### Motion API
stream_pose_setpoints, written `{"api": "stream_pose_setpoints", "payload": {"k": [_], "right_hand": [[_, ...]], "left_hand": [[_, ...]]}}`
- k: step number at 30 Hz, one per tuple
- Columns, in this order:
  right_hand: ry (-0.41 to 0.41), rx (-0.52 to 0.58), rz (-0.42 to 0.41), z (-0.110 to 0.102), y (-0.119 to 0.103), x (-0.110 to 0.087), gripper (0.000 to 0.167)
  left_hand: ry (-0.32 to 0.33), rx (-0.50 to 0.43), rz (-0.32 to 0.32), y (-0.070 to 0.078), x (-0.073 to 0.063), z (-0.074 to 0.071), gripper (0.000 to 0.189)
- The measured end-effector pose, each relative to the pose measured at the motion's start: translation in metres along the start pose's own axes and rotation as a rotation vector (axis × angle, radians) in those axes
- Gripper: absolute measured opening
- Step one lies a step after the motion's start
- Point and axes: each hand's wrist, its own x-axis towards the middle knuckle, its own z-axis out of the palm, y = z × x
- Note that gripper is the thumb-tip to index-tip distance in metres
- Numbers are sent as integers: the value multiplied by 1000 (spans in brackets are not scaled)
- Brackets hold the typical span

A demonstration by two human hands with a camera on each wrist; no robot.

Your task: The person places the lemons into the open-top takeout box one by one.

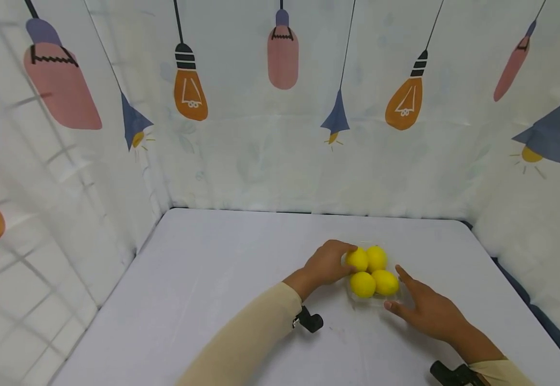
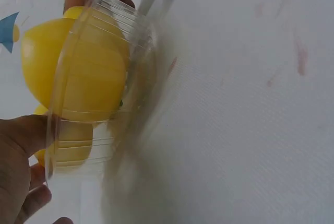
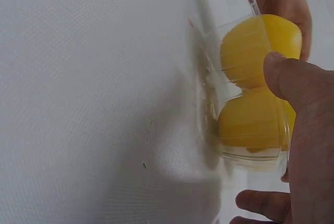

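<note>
Several yellow lemons [image 1: 385,282] sit close together in a clear plastic container [image 2: 117,12] on the table. My left hand [image 1: 329,261] is at the container's left side and grips the back-left lemon [image 1: 358,259], thumb in front and fingers behind. In the left wrist view, that thumb reaches inside the clear rim. My right hand [image 1: 431,311] is spread along the container's right side, thumb near the front corner; whether it touches the plastic I cannot tell. The right wrist view shows its thumb [image 3: 295,80] across the container's near wall, partly covering the lemons.
The white table [image 1: 202,279] extends around the container. Pale curtains [image 1: 241,161] printed with lamps and bulbs hang behind and at both sides. Dark wrist-camera mounts [image 1: 310,320] sit on both wrists.
</note>
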Motion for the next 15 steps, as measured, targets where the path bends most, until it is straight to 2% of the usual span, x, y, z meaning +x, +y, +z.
{"api": "stream_pose_setpoints", "payload": {"k": [4, 7, 11, 15], "right_hand": [[0, 17, 0, 3, 0, -1, 105], [5, 10, -3, 3, 0, -1, 105], [19, -7, -7, 3, 2, -1, 106], [24, -8, -6, 3, 3, 0, 107]], "left_hand": [[-22, -33, -27, -5, -1, 5, 53], [-21, -47, -2, -7, -3, 7, 52], [0, -33, 37, -7, -3, 8, 48], [16, 19, 32, -4, 0, 10, 43]]}}
